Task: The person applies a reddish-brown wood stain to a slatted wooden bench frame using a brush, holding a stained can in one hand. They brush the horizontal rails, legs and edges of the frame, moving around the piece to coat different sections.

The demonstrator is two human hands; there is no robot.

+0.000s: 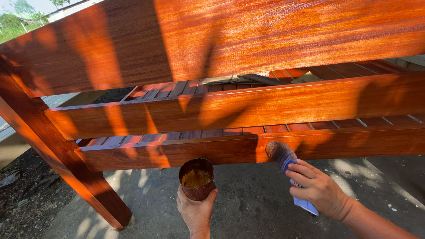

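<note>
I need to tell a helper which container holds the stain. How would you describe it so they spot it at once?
Find the big reddish wooden frame; just below its lowest rail, the left hand holds up a small stained can. It is the only open container, with yellowish-brown liquid inside.

— What colour was the wooden frame (248, 106)?

— A glossy red-orange, streaked along the rails with fine darker grain and crossed by dark brown bands of shadow. The leg (53, 150) at eight o'clock glowed bright orange on its lit face.

— And the can (196, 178)?

— Rusty brown outside, stained in darker patches, with a yellow-brown liquid inside. It sat at six o'clock.

— The cloth (287, 166)?

— Blue and white toward the right hand (318, 188), but its tip at four o'clock was soaked a dull reddish brown.

— The ground (252, 199)?

— Grey concrete, dappled with pale sunlit spots; dark soil at nine o'clock. Green foliage (17, 20) showed at eleven o'clock.
</note>
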